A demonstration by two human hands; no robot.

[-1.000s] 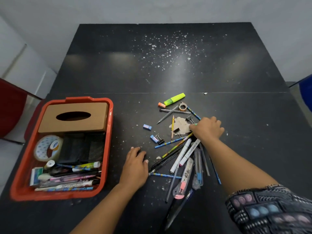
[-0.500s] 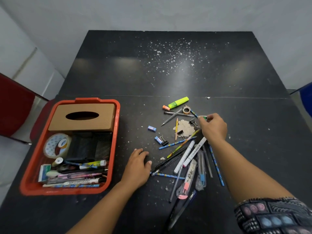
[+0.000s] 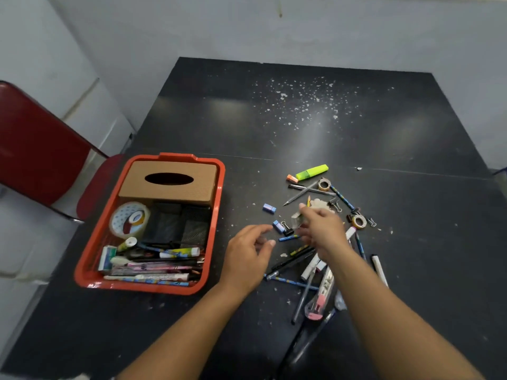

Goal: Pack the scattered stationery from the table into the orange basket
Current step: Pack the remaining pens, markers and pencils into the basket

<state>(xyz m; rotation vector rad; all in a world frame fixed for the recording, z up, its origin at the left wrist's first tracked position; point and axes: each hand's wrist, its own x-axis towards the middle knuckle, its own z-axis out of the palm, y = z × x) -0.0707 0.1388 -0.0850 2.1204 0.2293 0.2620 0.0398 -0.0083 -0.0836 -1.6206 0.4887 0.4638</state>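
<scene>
A black table (image 3: 356,138) carried everything, its far part speckled with white flecks (image 3: 304,102). On its left side sat an orange basket (image 3: 219,215). To the right lay loose stationery: a green highlighter (image 3: 312,171), two small tape rolls (image 3: 324,185), blue erasers (image 3: 269,208), binder clips (image 3: 335,204), a crumpled paper scrap (image 3: 319,202) and a tangle of pens and pencils (image 3: 301,270). A white marker (image 3: 379,268) lay apart at the pile's right edge.
</scene>
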